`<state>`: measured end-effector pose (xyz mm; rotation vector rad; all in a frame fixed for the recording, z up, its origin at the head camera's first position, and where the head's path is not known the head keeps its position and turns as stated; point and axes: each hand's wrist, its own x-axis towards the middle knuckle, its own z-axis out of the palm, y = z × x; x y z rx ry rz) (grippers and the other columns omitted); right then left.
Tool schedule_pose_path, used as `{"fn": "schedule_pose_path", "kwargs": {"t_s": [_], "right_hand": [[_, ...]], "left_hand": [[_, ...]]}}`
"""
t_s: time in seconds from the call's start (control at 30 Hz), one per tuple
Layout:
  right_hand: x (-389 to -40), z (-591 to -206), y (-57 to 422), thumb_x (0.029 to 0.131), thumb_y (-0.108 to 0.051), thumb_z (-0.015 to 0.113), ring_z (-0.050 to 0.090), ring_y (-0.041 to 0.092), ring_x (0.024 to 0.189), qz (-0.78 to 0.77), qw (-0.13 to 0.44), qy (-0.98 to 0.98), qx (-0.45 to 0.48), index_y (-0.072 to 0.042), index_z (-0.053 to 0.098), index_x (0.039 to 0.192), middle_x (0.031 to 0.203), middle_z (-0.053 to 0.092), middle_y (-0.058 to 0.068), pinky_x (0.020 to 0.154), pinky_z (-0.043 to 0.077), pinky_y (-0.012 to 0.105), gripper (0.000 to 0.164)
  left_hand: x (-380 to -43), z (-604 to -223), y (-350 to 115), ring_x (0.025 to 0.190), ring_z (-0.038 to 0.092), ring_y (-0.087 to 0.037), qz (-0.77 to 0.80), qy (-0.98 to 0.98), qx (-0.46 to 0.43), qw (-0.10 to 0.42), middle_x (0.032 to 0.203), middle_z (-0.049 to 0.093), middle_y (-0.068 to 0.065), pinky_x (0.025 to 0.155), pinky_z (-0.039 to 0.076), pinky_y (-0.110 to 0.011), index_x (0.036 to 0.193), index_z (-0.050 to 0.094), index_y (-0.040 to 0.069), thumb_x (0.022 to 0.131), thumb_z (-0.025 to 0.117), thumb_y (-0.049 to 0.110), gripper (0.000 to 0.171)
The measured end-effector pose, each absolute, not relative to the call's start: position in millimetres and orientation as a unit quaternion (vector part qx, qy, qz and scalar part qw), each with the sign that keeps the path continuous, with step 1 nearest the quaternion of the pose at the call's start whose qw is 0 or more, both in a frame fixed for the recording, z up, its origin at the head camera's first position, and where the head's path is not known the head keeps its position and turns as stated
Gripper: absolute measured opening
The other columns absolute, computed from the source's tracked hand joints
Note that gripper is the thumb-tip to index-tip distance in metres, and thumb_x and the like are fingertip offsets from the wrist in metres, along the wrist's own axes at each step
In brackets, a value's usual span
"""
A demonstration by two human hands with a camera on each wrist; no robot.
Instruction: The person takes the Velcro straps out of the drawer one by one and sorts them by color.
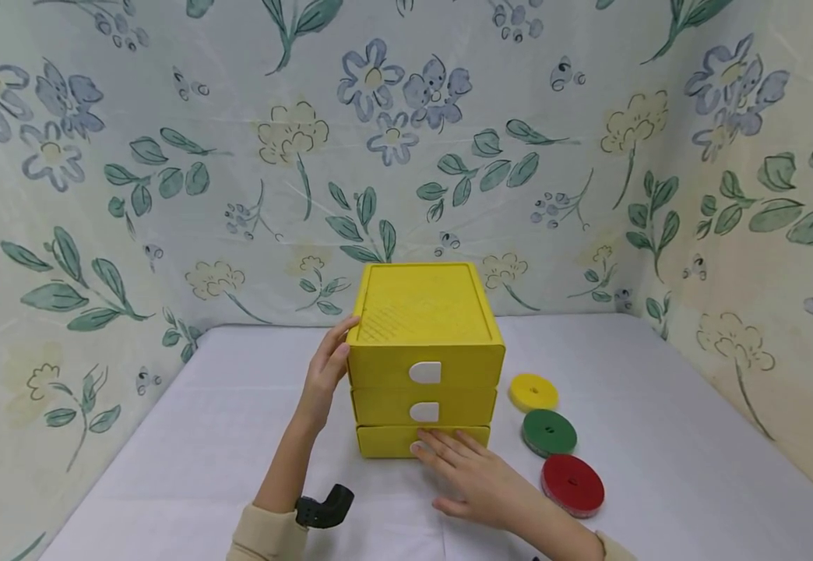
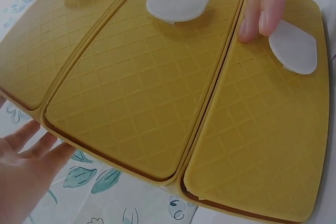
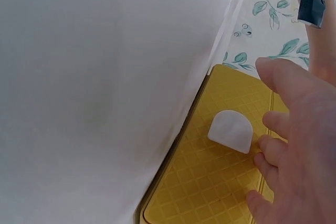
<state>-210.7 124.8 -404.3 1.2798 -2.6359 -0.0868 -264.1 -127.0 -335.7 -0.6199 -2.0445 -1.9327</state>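
Note:
A yellow three-drawer box (image 1: 424, 304) with white tab handles stands in the middle of the table. All three drawer fronts sit flush in the left wrist view. My left hand (image 1: 325, 374) rests against the box's left side, fingers extended along it near the top. My right hand (image 1: 480, 475) lies with straight fingers against the bottom drawer front (image 3: 194, 187), the fingertips beside and just above its white handle (image 3: 231, 131). Nothing is held in either hand.
To the right of the box, a yellow roll (image 1: 533, 391), a green roll (image 1: 550, 432) and a red roll (image 1: 572, 485) of flat tape lie in a row on the white-covered table (image 1: 224, 436). Flower-patterned cloth (image 1: 392, 195) hangs behind and at both sides.

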Motion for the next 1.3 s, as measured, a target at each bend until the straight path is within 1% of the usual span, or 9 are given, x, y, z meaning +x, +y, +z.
{"fn": "schedule_pose_path", "kwargs": {"t_s": [0.13, 0.37, 0.57, 0.77, 0.9, 1.07, 1.17, 1.3], "right_hand": [[-210, -403, 125, 0.088, -0.047, 0.049, 0.033, 0.015, 0.134, -0.025, 0.096, -0.896, 0.433, -0.019, 0.031, 0.142, 0.148, 0.032, -0.001, 0.106, 0.033, 0.042, 0.064], [-211, -403, 124, 0.088, -0.047, 0.048, 0.033, 0.014, 0.134, -0.026, 0.101, -0.896, 0.433, -0.019, 0.031, 0.142, 0.148, 0.032, -0.001, 0.106, 0.033, 0.042, 0.063], [-211, -403, 124, 0.089, -0.047, 0.047, 0.032, 0.014, 0.135, -0.019, 0.089, -0.899, 0.428, -0.021, 0.029, 0.143, 0.149, 0.03, -0.002, 0.107, 0.032, 0.042, 0.062], [-211, -405, 126, 0.088, -0.048, 0.047, 0.033, 0.013, 0.134, -0.025, 0.106, -0.896, 0.431, -0.022, 0.03, 0.142, 0.148, 0.032, -0.002, 0.106, 0.033, 0.041, 0.062], [-213, -404, 129, 0.087, -0.043, 0.053, 0.041, 0.014, 0.128, -0.004, 0.129, -0.889, 0.439, -0.024, 0.036, 0.139, 0.144, 0.039, -0.003, 0.102, 0.037, 0.04, 0.057], [-217, -400, 135, 0.086, -0.033, 0.057, 0.047, 0.012, 0.119, 0.031, 0.14, -0.888, 0.437, -0.029, 0.045, 0.132, 0.133, 0.049, -0.008, 0.098, 0.04, 0.039, 0.047], [-218, -396, 140, 0.086, -0.031, 0.058, 0.049, 0.011, 0.116, 0.054, 0.133, -0.895, 0.423, -0.028, 0.05, 0.127, 0.128, 0.053, -0.01, 0.098, 0.04, 0.039, 0.041], [-218, -387, 148, 0.087, -0.028, 0.057, 0.051, 0.01, 0.113, 0.092, 0.109, -0.909, 0.393, -0.026, 0.054, 0.123, 0.121, 0.057, -0.013, 0.097, 0.041, 0.04, 0.036]], "left_hand": [[-261, -334, -127, 0.136, 0.026, -0.032, -0.665, -0.705, -0.21, 0.129, 0.149, 0.025, -0.005, 0.105, 0.019, -0.062, 0.137, 0.036, 0.017, 0.095, 0.036, 0.03, 0.044], [-261, -334, -128, 0.135, 0.029, -0.032, -0.667, -0.704, -0.209, 0.127, 0.148, 0.026, -0.006, 0.105, 0.021, -0.061, 0.137, 0.035, 0.017, 0.095, 0.035, 0.029, 0.044], [-261, -334, -128, 0.135, 0.028, -0.032, -0.664, -0.706, -0.21, 0.128, 0.149, 0.025, -0.005, 0.105, 0.021, -0.061, 0.137, 0.035, 0.017, 0.095, 0.035, 0.03, 0.044], [-263, -336, -127, 0.135, 0.027, -0.031, -0.661, -0.708, -0.211, 0.131, 0.149, 0.026, -0.005, 0.105, 0.019, -0.062, 0.137, 0.036, 0.018, 0.095, 0.035, 0.03, 0.044], [-265, -337, -126, 0.135, 0.028, -0.031, -0.66, -0.709, -0.208, 0.135, 0.148, 0.027, -0.004, 0.105, 0.019, -0.063, 0.136, 0.037, 0.018, 0.095, 0.035, 0.03, 0.044], [-266, -337, -126, 0.133, 0.03, -0.03, -0.661, -0.707, -0.209, 0.142, 0.146, 0.03, -0.006, 0.104, 0.021, -0.062, 0.135, 0.038, 0.017, 0.094, 0.036, 0.029, 0.043], [-266, -336, -127, 0.13, 0.034, -0.028, -0.663, -0.704, -0.21, 0.148, 0.143, 0.033, -0.007, 0.104, 0.023, -0.061, 0.134, 0.038, 0.015, 0.094, 0.036, 0.028, 0.042], [-265, -336, -129, 0.123, 0.04, -0.022, -0.664, -0.702, -0.205, 0.156, 0.138, 0.038, -0.006, 0.103, 0.028, -0.056, 0.131, 0.039, 0.014, 0.094, 0.037, 0.028, 0.04]]}}
